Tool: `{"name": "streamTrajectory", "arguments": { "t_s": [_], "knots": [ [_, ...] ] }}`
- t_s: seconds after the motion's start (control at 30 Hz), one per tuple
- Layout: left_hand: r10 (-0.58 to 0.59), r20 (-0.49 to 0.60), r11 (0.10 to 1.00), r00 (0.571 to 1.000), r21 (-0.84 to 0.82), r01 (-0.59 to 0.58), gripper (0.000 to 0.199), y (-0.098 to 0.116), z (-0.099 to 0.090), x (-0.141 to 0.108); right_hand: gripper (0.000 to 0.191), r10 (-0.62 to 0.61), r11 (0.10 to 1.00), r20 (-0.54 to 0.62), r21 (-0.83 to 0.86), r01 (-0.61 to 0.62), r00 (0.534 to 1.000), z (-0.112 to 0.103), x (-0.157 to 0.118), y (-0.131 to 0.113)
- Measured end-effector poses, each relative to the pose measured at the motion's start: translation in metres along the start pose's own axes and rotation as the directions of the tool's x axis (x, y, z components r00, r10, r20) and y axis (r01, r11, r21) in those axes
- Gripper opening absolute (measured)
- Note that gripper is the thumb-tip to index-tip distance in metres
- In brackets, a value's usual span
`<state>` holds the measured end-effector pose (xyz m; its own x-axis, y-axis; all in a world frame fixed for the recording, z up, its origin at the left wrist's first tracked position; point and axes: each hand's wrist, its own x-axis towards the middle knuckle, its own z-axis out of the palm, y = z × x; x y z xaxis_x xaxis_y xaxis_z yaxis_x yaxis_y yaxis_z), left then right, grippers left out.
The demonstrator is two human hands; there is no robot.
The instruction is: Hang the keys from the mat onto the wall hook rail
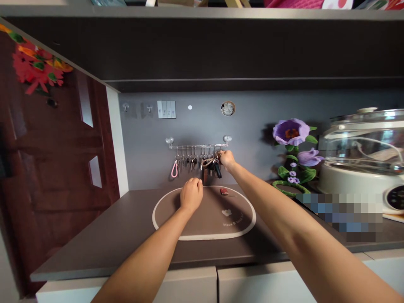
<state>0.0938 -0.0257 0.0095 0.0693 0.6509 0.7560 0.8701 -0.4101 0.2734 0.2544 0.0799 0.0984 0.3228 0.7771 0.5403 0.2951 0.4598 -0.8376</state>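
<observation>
Viewed remotely through the head camera, I record the following. The counter (91,242) carries a rounded mat (206,219), set close to the back edge and well in from the front left corner. On the wall above that back edge hangs a clear hook rail (195,146), with a clear mount at each end. I judge it light and smooth, with mounts that could slip under a downward pull; any load is best lifted off its hook.

The right hand (227,159) is at the rail's right end, fingers drawn together; whether they pinch a ring or a hook I cannot tell. The left hand (191,194) hangs over the mat's back left portion, fingers curled; its underside is hidden, so I cannot confirm any hold.

The key bunches (192,162) hang along the rail. I expect them to be light, hard and loose, prone to swing and tangle; the ring at the top is the sound place to grasp. A black fob (217,169) hangs just beside the right hand, likely stiff and smooth. A pink loop (174,169) hangs near the left end, probably soft and pliable. A small red item (224,191) lies near the mat's back edge, right of centre; it looks light, best taken by its sides.
</observation>
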Motion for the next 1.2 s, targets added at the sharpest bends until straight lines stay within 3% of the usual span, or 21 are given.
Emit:
{"name": "streamTrajectory", "arguments": {
  "t_s": [0.23, 0.43, 0.8, 1.07, 1.2],
  "knots": [
    [0.004, 0.009, 1.000, 1.000, 0.002, -0.004, 0.030, -0.001, 0.002, 0.000, 0.021, 0.090, 0.985, -0.161, -0.131, -0.111, 0.983, 0.006, -0.002, -0.004],
    [0.005, 0.012, 1.000, 1.000, 0.009, -0.005, 0.031, 0.000, 0.001, -0.001, 0.018, 0.100, 0.982, -0.207, -0.140, -0.130, 0.973, 0.011, -0.002, 0.002],
    [0.033, 0.041, 0.999, 0.999, 0.012, -0.033, 0.030, 0.000, 0.003, -0.003, 0.015, 0.137, 0.991, -0.069, 0.005, -0.137, 0.988, 0.004, -0.003, 0.017],
    [0.064, 0.073, 0.998, 0.995, -0.027, -0.062, 0.032, 0.001, 0.004, -0.003, 0.009, 0.084, 0.994, 0.045, 0.072, -0.088, 0.995, -0.008, -0.009, 0.013],
    [0.081, 0.095, 0.996, 0.992, -0.055, -0.076, 0.032, 0.001, 0.006, -0.003, 0.011, 0.061, 0.995, 0.045, 0.075, -0.065, 0.997, -0.014, -0.013, 0.013]
  ]
}}
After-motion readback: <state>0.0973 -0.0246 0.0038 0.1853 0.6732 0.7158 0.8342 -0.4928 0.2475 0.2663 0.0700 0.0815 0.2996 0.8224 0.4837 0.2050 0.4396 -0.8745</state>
